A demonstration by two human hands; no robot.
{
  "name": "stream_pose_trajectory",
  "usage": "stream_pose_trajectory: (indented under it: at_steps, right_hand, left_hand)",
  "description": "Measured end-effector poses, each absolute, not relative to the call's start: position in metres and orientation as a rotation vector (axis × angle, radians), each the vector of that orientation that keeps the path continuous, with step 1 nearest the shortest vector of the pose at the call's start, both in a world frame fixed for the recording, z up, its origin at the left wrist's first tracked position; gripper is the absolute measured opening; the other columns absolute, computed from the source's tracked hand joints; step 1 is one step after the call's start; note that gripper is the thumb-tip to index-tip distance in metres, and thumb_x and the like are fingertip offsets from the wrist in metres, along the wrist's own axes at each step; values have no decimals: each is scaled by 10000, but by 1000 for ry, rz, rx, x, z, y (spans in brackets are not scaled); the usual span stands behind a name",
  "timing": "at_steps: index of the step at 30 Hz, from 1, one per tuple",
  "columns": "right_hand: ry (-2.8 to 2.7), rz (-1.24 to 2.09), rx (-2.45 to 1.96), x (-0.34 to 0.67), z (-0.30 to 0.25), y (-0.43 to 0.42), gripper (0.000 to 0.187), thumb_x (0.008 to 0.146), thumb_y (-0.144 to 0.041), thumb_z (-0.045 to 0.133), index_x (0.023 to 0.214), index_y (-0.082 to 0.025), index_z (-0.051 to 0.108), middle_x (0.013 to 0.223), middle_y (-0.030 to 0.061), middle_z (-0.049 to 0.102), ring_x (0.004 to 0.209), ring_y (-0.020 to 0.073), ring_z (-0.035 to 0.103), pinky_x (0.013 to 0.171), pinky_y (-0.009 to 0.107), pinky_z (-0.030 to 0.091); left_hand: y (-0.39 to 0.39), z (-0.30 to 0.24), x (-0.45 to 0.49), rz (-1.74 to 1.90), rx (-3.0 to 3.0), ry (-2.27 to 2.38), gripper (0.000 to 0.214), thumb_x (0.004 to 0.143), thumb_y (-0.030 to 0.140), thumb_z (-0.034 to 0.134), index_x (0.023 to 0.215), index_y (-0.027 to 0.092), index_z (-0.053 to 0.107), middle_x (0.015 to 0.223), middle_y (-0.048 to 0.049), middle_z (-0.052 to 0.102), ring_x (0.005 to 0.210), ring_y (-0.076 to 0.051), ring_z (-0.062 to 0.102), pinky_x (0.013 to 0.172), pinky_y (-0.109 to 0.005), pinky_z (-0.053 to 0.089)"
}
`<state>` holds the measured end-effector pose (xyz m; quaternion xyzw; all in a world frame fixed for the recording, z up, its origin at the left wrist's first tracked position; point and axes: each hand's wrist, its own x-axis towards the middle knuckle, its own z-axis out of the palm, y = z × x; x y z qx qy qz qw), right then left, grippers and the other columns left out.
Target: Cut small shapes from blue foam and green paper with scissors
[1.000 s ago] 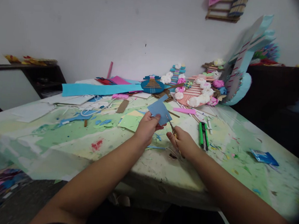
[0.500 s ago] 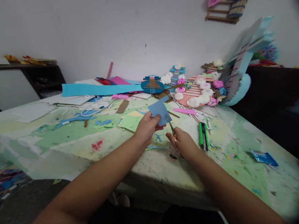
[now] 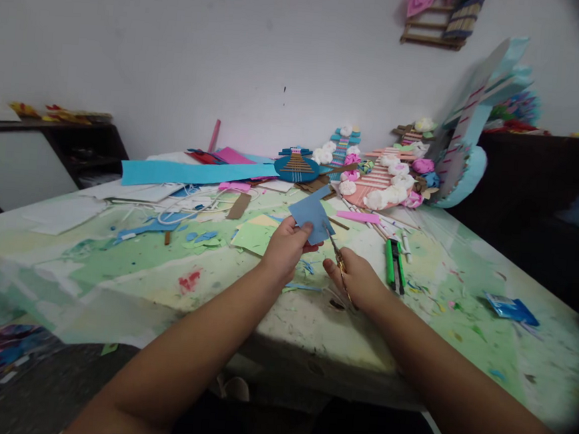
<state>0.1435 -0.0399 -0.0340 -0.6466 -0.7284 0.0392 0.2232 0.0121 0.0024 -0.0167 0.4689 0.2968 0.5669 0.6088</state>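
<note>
Little moves since the earlier frames: the whole view shifts slightly, while both hands, the paper and the scissors keep nearly the same places. One blue paper piece point(image 3: 311, 212) is held above the table point(image 3: 242, 307), its narrow tab pointing away and to the right. One pair of gold-handled scissors point(image 3: 340, 260) meets its right side, long axis slanting from the right hand up and leftward, tips pointing away. How far the blades part I cannot tell.

The left hand point(image 3: 284, 249) pinches the paper's near edge, thumb on top; the right hand point(image 3: 359, 279) grips the scissors' handles. They stay apart, near each other.

Beyond the left hand lie pale green paper sheets point(image 3: 254, 237), too overlapped to count, and one brown card rectangle point(image 3: 239, 206). To the right are one green utility knife point(image 3: 394, 262), one pink strip point(image 3: 358, 217) and one blue packet point(image 3: 513, 309). Farther back lies one dark-blue oval lute-shaped craft point(image 3: 296, 169), beside one long light-blue strip point(image 3: 197, 172).
</note>
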Motion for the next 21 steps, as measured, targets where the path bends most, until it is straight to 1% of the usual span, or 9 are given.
stream_pose_trajectory:
  at_steps: [8, 11, 14, 18, 21]
  right_hand:
    - [-2014, 129, -1776, 143, -33, -42, 377, 757, -554, 271, 705, -190, 357, 625, 25, 492, 568, 146, 430, 495, 229, 286]
    - [-2037, 129, -1788, 143, -34, -42, 376, 757, -552, 274, 704, -189, 357, 618, 27, 491, 565, 148, 433, 490, 229, 278]
    - [-2049, 125, -1788, 143, -35, -42, 368, 760, -543, 279, 707, -188, 359, 623, 31, 495, 566, 149, 436, 487, 229, 271]
    - [-2038, 135, -1777, 142, -35, -41, 368, 755, -546, 289, 700, -189, 355, 614, 26, 490, 559, 148, 431, 481, 226, 269]
    - [-2032, 143, -1766, 142, -35, -41, 369, 753, -548, 291, 698, -189, 353, 613, 24, 489, 559, 147, 431, 484, 226, 273]
  left_hand:
    - [1, -15, 10, 1362, 1077, 651, 173, 668, 253, 530, 812, 168, 484, 667, 13, 557, 545, -86, 531, 566, -249, 454]
    - [3, -15, 9, 1426, 1043, 659, 179, 669, 260, 530, 817, 174, 478, 708, 11, 555, 579, -84, 532, 577, -242, 456]
    - [2, -15, 9, 1434, 1034, 659, 169, 666, 250, 533, 809, 176, 479, 700, 13, 542, 586, -78, 515, 571, -233, 458]
    - [1, -17, 11, 1368, 1023, 632, 140, 653, 247, 552, 740, 162, 481, 663, 20, 517, 570, -71, 495, 558, -235, 462]
    - [2, -19, 11, 1357, 994, 617, 168, 626, 262, 588, 669, 146, 475, 635, 28, 492, 558, -62, 482, 572, -241, 469]
